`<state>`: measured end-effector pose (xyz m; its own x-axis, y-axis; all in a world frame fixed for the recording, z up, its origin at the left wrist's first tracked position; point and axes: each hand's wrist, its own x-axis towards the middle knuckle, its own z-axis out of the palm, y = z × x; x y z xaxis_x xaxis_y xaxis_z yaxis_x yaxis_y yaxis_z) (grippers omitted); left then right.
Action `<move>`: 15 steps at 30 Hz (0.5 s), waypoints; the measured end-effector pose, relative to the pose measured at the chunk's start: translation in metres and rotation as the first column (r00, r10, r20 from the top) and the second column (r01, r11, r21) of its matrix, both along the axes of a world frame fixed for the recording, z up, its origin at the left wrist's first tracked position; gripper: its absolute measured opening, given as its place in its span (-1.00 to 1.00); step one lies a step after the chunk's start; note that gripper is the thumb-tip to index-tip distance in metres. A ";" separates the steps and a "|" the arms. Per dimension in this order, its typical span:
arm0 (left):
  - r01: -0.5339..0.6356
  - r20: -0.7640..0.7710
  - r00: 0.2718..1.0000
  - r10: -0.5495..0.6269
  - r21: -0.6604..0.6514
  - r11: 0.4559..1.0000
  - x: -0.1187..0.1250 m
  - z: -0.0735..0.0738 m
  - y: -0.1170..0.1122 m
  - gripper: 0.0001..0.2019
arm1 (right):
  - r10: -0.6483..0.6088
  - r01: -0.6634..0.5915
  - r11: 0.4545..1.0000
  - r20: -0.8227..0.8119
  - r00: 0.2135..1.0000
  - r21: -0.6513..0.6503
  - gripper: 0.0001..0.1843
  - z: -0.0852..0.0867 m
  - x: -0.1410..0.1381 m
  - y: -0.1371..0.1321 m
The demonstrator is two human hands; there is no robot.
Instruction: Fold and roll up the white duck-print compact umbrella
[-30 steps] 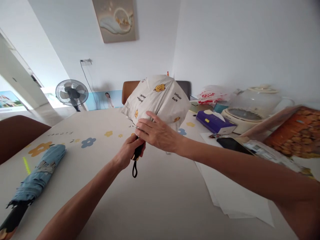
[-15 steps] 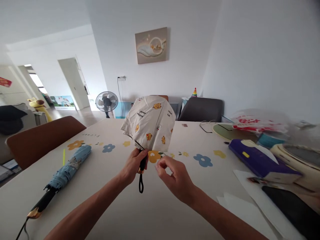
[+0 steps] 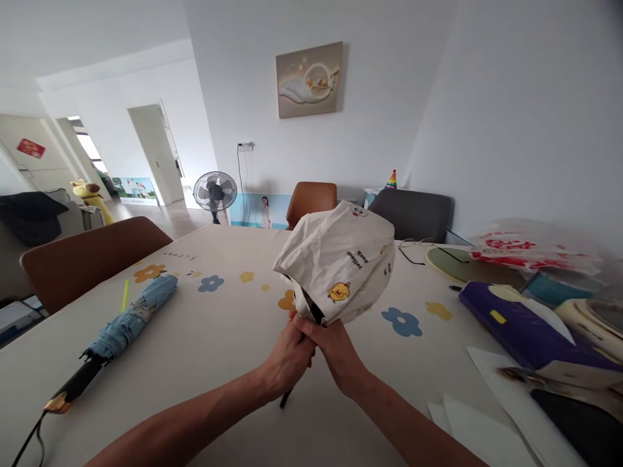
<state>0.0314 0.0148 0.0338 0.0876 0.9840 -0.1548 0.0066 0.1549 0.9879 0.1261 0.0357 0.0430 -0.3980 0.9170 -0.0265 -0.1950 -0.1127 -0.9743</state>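
A white umbrella (image 3: 341,256) printed with yellow ducks is raised over the table, its fabric loosely folded and tilted up to the right. My left hand (image 3: 288,358) is closed around its dark handle, most of which the fingers hide. The black strap dangles below the hands. Up against the left, my right hand (image 3: 338,350) is closed at the lower edge of the fabric, around the top of the handle. Off to the left, a folded light blue umbrella (image 3: 131,319) with a black and gold handle lies on the table.
The flower-printed white table (image 3: 233,311) spreads beneath my hands. On the right are a purple box (image 3: 516,324), sheets of paper (image 3: 481,421), a black flat object (image 3: 574,421), glasses (image 3: 413,250) and a plastic bag (image 3: 530,246). Chairs (image 3: 92,259) surround the table. A fan (image 3: 215,192) stands behind.
My right hand has come left and closed around the umbrella beside my left hand. The umbrella has turned and tilted to the right. The view has shifted slightly.
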 end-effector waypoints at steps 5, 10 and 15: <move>-0.008 0.153 0.988 0.014 -0.037 0.999 0.011 -0.003 -0.003 -0.63 | -0.005 0.007 0.991 0.016 1.000 -0.135 -0.49 -0.008 0.004 0.002; 0.070 0.115 0.991 -0.068 -0.016 0.997 0.009 -0.016 -0.004 -0.63 | 0.018 0.000 0.970 0.072 0.997 -0.243 -0.58 -0.007 0.007 0.005; 0.063 -0.011 0.998 -0.062 0.187 0.980 0.010 -0.019 0.000 -0.78 | -0.070 0.076 0.978 0.036 0.997 -0.195 -0.73 -0.009 0.007 0.006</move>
<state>0.0410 0.0144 0.0150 0.1497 0.9882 0.0309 0.0157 -0.0336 0.9993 0.1336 0.0421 0.0337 -0.3269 0.9193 -0.2193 -0.1820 -0.2889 -0.9399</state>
